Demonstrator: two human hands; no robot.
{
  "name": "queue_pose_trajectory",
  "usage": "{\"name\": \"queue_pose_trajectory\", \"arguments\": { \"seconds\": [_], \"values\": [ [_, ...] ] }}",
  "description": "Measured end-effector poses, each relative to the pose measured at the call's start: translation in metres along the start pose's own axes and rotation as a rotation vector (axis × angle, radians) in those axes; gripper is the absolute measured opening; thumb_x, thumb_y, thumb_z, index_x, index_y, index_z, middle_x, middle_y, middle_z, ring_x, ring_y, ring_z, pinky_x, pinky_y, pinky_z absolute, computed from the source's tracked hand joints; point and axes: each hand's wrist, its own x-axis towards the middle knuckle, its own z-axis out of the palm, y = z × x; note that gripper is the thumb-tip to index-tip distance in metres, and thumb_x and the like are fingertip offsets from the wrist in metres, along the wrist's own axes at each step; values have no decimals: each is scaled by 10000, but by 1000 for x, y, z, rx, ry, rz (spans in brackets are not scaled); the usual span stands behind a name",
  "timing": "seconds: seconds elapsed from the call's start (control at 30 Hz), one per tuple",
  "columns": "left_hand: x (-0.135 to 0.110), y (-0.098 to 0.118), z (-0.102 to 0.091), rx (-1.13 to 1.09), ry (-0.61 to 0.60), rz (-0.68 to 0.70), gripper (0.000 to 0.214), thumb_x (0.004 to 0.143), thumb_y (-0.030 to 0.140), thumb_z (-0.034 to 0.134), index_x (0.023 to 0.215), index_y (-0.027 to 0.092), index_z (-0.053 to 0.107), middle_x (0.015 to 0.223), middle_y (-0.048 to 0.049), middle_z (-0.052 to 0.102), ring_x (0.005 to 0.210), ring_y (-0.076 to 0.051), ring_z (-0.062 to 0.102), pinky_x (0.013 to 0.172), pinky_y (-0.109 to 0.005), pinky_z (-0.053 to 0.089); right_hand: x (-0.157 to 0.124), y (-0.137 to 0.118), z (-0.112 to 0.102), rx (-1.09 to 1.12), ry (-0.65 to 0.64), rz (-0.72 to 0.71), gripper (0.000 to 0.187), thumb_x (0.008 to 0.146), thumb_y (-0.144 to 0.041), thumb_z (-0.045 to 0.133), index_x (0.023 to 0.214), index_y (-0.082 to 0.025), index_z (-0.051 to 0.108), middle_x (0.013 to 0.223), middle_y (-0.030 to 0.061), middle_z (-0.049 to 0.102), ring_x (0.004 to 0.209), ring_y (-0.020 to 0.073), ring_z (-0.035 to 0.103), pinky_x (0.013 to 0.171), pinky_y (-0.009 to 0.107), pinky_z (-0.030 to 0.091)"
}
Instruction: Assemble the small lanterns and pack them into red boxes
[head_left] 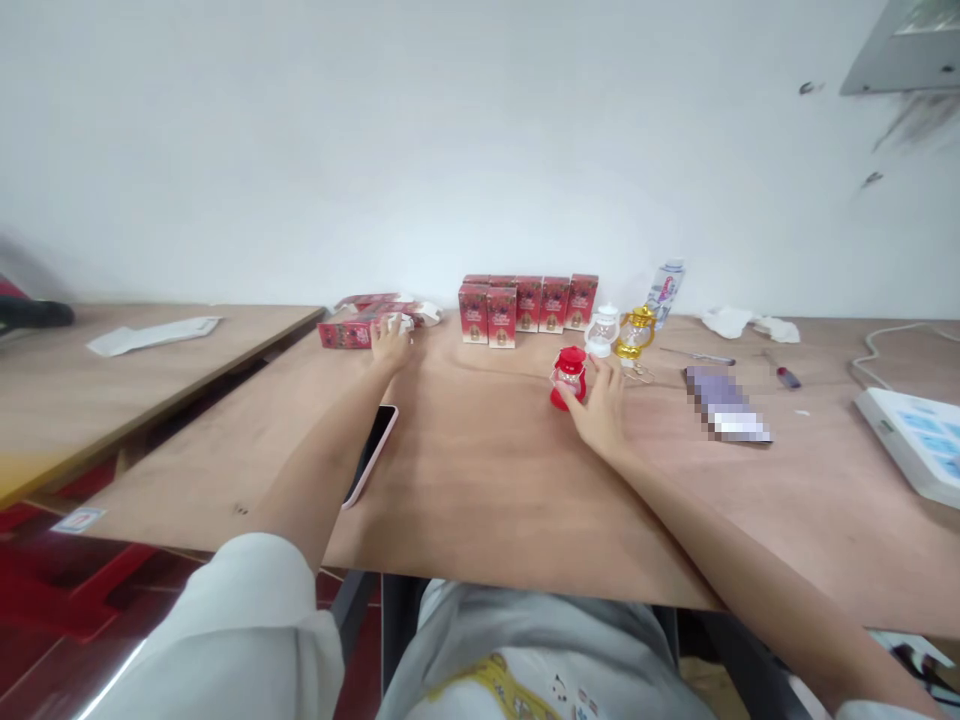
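Note:
My right hand (pixel 602 410) reaches forward over the wooden table (pixel 480 480), its fingers spread against a small red toy lantern (pixel 568 376) that stands upright. A white lantern (pixel 601 331) and a gold lantern (pixel 636 333) stand just behind it. My left hand (pixel 390 345) stretches far forward to the flat red boxes (pixel 352 328) at the back left and curls around something small and white. Several upright red boxes (pixel 525 305) stand in a row at the back centre. A phone (pixel 371 452) lies under my left forearm.
A purple-and-white pack (pixel 726 405), a thin metal tool (pixel 697 356), a red-tipped item (pixel 787 377) and crumpled white paper (pixel 746 324) lie at the right. A white device (pixel 911 440) with a cable sits far right. A second table (pixel 112 370) with a white sheet stands left.

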Motion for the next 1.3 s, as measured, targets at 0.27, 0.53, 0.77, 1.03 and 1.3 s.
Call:
{"name": "queue_pose_trajectory", "arguments": {
  "seconds": [0.27,0.53,0.77,1.03,1.3],
  "values": [
    [-17,12,-23,7,91,59,377,825,130,365,1050,99,666,1126,-217,621,1174,-371,438,953,-554,288,-20,-25,-8,-48,136,-451,410,835,-212,534,1231,-185,432,1205,160,465,1145,285,464,947,498,418],
    [-101,48,-71,-107,197,565,257,856,176,431,787,204,677,871,-89,678,951,-262,536,849,-415,360,-36,-42,-2,368,-272,-336,408,873,-265,499,1276,-262,436,1242,123,456,1128,240,523,908,439,507],
    [-166,97,-95,-359,10,991,211,854,92,462,818,196,642,848,-40,654,868,-183,558,776,-293,372,-35,-47,0,713,-537,37,601,810,-366,603,1359,-319,365,1413,98,343,1068,200,581,796,348,565],
    [-161,120,-96,-766,38,904,148,835,198,591,772,221,723,763,-43,606,799,-173,486,702,-274,401,-31,-43,13,880,-526,275,403,743,-217,545,1142,-247,495,1094,32,601,947,174,610,770,310,542],
    [-162,117,-73,-1006,137,717,194,846,388,597,828,241,722,836,-56,686,861,-207,503,798,-366,423,-26,-41,10,848,-523,313,615,636,-222,680,1212,-271,471,840,-25,599,790,163,618,754,324,521]
  ]
}}
